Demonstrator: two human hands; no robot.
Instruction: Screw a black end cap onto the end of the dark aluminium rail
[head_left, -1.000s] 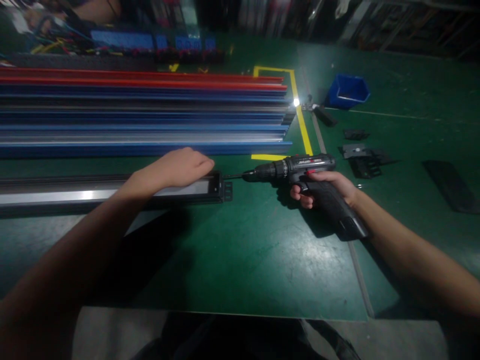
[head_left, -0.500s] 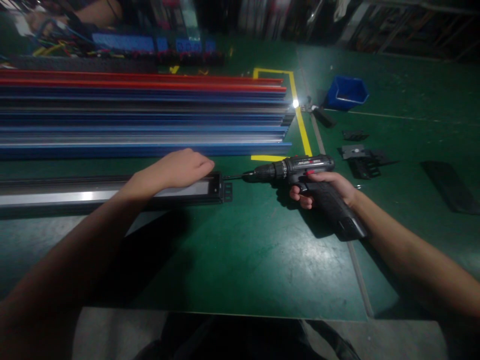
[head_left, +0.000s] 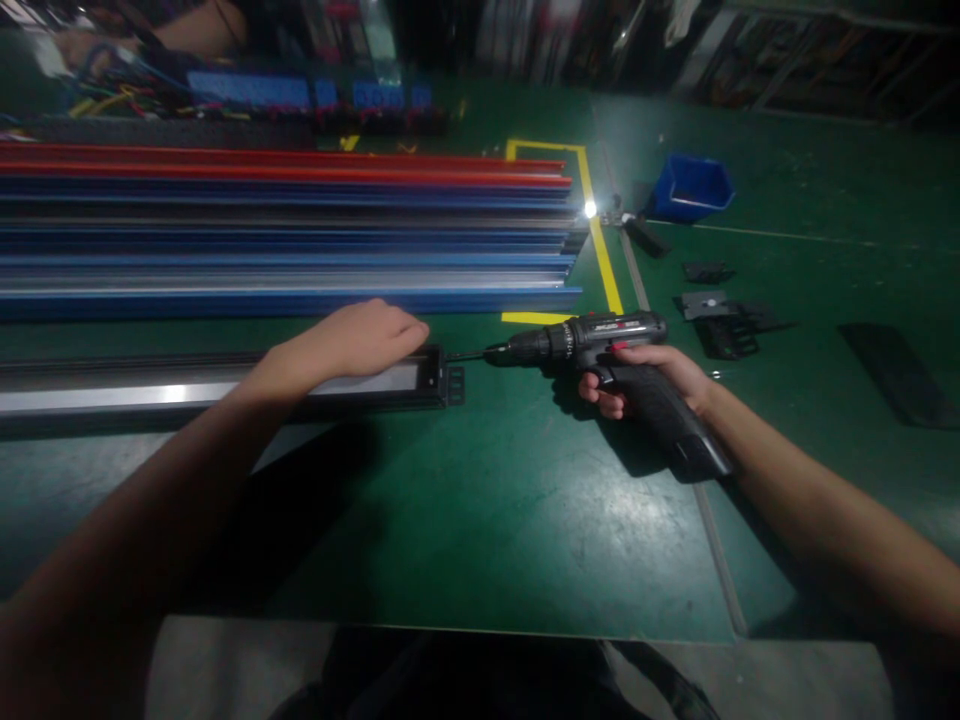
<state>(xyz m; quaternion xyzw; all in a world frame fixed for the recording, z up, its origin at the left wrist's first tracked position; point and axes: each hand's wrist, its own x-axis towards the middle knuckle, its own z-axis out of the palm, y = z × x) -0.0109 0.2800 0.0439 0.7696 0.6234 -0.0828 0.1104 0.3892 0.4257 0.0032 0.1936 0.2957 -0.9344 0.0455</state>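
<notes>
Scarcely moved since a second ago, the right hand grips the cordless drill, bit at the end of the black channel — left hand on top, finger grip hidden. Beyond — black brackets, blue rails, blue bin, red rails.

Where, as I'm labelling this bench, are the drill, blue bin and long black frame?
Drill (head_left: 621, 327): head view, on its upper housing.
Blue bin (head_left: 667, 196): head view, on its outer wall.
Long black frame (head_left: 172, 393): head view, on its pale inner strip.
</notes>
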